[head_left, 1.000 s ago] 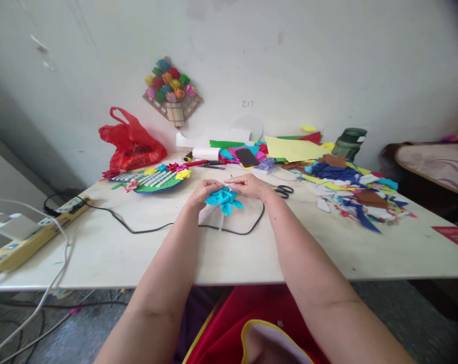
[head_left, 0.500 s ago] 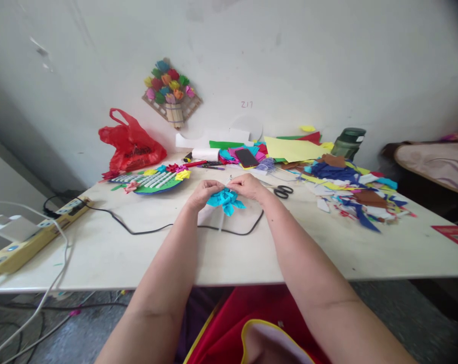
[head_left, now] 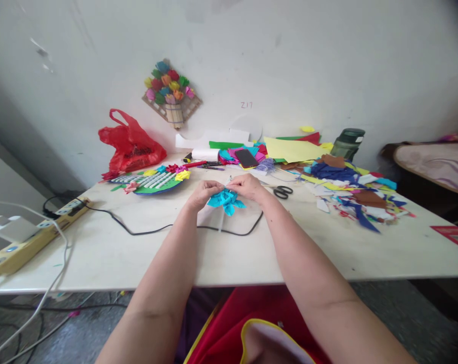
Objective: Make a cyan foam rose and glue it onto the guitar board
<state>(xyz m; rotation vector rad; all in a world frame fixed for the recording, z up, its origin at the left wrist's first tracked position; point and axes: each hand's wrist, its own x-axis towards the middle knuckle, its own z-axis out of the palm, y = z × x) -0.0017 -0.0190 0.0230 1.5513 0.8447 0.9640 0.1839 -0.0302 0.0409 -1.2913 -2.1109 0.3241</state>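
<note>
A bright blue paper flower point(head_left: 229, 203) with pointed petals is held just above the white table in the middle of the view. My left hand point(head_left: 206, 193) pinches it at its upper left edge. From the right, my right hand point(head_left: 247, 187) grips its upper edge with bent fingers. The two sets of fingertips nearly meet at the top of the flower, and what lies between them is too small to make out. Below the flower a pale glue stick point(head_left: 221, 222) lies across a black cable point(head_left: 244, 234).
Black scissors point(head_left: 283, 192) lie right of my hands, near a heap of paper scraps point(head_left: 360, 194). Left stands a green board with paper flowers point(head_left: 164, 187), a red bag point(head_left: 132, 146) and a power strip point(head_left: 8, 255). A phone point(head_left: 246, 158) and bottle point(head_left: 347, 144) are behind.
Both hands stay in nearly the same place on the blue paper flower. Only slight finger movement shows; the rest of the table looks the same.
</note>
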